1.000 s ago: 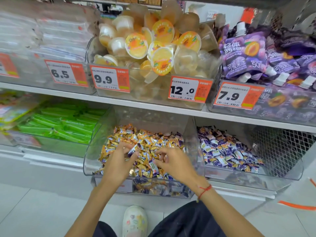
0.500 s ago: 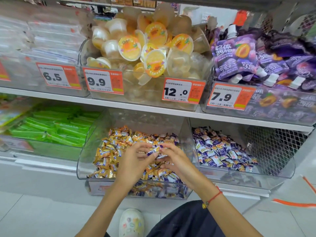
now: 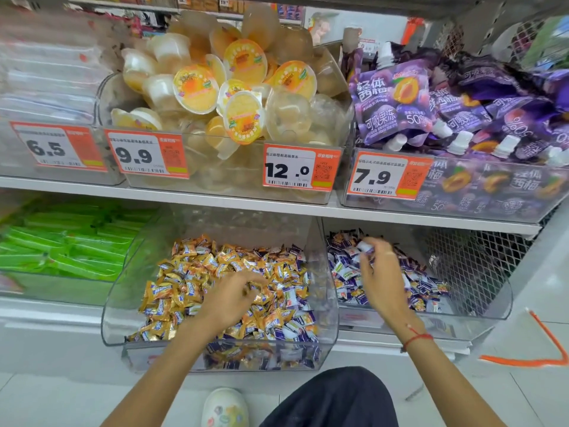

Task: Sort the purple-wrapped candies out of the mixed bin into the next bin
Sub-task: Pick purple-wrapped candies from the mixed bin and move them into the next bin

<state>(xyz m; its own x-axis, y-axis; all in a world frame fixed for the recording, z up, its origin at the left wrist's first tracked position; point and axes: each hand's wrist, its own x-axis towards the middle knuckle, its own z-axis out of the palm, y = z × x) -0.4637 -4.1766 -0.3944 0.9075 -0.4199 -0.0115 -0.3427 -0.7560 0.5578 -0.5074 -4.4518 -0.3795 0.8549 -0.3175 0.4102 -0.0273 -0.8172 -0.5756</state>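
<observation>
Right hand point(image 3: 380, 274) over the next bin point(image 3: 495, 298), fingertips pinching a purple-wrapped candy point(image 3: 363, 246). Left hand point(image 3: 232, 298) w/ fingers loosely curled on the pile in the mixed bin point(image 3: 115, 322); grip unclear. Clear divider wall point(image 3: 318, 257) btwn them; jelly cups point(image 3: 215, 87) on shelf above.

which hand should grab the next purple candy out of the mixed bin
Probably the left. The left hand already rests on the pile in the mixed bin, with purple-wrapped candies near its wrist. The right hand is over the next bin, fingers curled around a candy it hasn't dropped yet.
</observation>
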